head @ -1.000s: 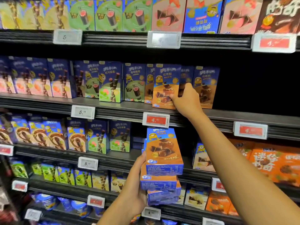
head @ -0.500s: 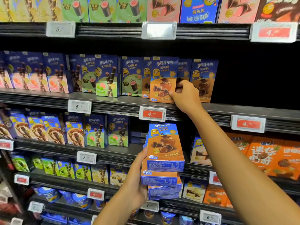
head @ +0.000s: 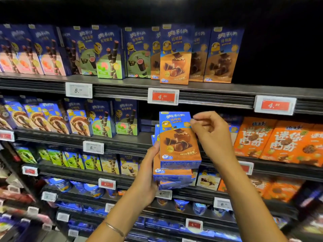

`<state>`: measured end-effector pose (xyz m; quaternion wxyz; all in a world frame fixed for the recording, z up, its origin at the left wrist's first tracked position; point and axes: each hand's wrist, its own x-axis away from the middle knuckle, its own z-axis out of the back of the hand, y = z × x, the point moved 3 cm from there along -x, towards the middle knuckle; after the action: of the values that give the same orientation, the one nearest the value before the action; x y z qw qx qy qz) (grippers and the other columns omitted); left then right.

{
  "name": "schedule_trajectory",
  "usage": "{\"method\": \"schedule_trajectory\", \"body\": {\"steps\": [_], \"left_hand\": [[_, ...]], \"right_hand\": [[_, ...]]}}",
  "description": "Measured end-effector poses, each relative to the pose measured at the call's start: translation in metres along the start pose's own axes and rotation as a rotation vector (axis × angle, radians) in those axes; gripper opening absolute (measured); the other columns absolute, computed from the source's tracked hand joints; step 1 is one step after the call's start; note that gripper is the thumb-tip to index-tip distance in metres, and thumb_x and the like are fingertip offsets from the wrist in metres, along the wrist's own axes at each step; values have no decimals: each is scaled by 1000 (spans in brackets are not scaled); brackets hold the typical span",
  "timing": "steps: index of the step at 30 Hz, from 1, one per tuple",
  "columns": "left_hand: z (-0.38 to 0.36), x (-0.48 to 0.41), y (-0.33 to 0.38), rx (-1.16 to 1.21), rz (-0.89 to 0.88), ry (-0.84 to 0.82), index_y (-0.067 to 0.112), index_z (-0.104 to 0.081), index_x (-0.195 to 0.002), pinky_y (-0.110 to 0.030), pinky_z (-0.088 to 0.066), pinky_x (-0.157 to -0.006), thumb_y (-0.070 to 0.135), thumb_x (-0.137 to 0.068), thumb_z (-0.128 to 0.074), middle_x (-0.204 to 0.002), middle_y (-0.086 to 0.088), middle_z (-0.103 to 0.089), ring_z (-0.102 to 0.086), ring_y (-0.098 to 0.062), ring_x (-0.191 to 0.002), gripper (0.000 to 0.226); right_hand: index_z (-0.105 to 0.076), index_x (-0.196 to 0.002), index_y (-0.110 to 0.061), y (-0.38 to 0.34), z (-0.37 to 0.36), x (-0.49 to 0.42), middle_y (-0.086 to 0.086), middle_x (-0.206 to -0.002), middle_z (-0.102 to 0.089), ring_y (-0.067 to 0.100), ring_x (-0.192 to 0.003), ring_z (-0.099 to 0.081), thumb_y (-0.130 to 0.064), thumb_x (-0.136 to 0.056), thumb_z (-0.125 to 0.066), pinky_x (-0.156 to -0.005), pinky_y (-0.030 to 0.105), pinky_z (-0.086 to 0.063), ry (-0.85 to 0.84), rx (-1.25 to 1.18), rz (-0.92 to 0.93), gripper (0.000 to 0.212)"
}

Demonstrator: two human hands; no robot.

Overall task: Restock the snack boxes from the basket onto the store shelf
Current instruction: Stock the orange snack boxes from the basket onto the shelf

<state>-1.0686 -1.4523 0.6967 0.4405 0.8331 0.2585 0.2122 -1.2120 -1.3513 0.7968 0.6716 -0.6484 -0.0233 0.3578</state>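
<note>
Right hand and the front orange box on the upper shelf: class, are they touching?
Apart. Head view: the right hand is by the held stack, well below the front orange box.

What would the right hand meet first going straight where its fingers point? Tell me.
The top snack box of the stack in the left hand: the right hand aims its curled fingers left at its upper right corner. Contact looks close; depth is unclear.
</note>
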Motion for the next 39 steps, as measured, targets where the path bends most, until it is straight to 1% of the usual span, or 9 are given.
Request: {"method": "schedule_trajectory", "body": {"steps": [3, 6, 10, 14, 24, 29, 33, 37, 39], "left_hand": [[0, 0, -1, -24, -17, 2, 34, -79, -116, -44, -61, -89, 76, -74, -70, -123, -6, -77, -75, -29, -110, 60], [-2, 3, 0, -23, -22, -28, 30, -79, -118, -34, -63, -79, 73, -76, -74, -124, -9, -76, -75, -29, -109, 61], [-1, 2, 1, -7, -36, -29, 25, -76, -125, -40, -61, -88, 68, -81, -73, -133, -13, -71, -71, -33, -118, 62], [2, -1, 1, -8, -54, -18, 27, -76, -124, -48, -57, -97, 71, -78, -72, -130, -12, -73, -72, -34, -117, 63], [0, 0, -3, 65, 2, -65, 27, -80, -114, -42, -64, -79, 70, -52, -91, -124, -12, -76, -75, -35, -109, 77], [-8, 0, -1, 59, -6, -52, 23, -76, -124, -51, -57, -98, 65, -60, -84, -124, -12, -76, -74, -36, -110, 76], [-15, 0, 1, 50, 6, -86, 27, -82, -110, -50, -55, -101, 66, -58, -84, -121, -12, -77, -75, -34, -110, 64], [-19, -1, 1, 42, 15, -116, 27, -82, -110, -51, -53, -104, 70, -47, -91, -121, -13, -76, -75, -35, -110, 77], [-19, -2, 0, 35, 17, -122, 28, -82, -110, -51, -53, -104, 71, -46, -92, -122, -12, -76, -74, -35, -111, 78]], "right_hand": [[-65, -110, -24, 24, -5, 10, -2, -100, -75, 9, -84, -75, -42, -93, -71, -69, 28, -58, -200, -25, -273, 26], [-67, -115, -17, 26, -4, 14, 0, -95, -79, 15, -84, -77, -44, -94, -68, -64, 20, -56, -277, -142, -342, 33], [-66, -120, -14, 19, 4, 16, 3, -98, -80, 21, -87, -77, -35, -95, -69, -66, 31, -59, -337, -190, -374, 33], [-68, -120, -19, -2, 15, 16, 5, -103, -79, 18, -87, -76, -21, -97, -67, -64, 28, -58, -395, -242, -263, 24], [-64, -119, -20, -84, 72, -71, -3, -101, -77, 9, -91, -76, -20, -89, -70, -63, 27, -60, 53, -256, 149, 30], [-62, -119, -20, -77, 74, -124, 3, -116, -72, 11, -102, -74, -20, -91, -72, -76, 40, -64, 228, -208, 171, 30], [-60, -120, -22, -63, 64, -146, 0, -116, -71, 7, -101, -72, -19, -94, -71, -65, 24, -61, 272, -94, 177, 29], [-58, -121, -21, -54, 62, -162, -2, -114, -69, 5, -99, -69, -20, -96, -69, -73, 24, -61, 317, 24, 189, 27], [-59, -121, -18, -53, 62, -168, -3, -112, -69, -1, -93, -66, -20, -96, -69, -66, 13, -57, 334, 62, 203, 27]]}}
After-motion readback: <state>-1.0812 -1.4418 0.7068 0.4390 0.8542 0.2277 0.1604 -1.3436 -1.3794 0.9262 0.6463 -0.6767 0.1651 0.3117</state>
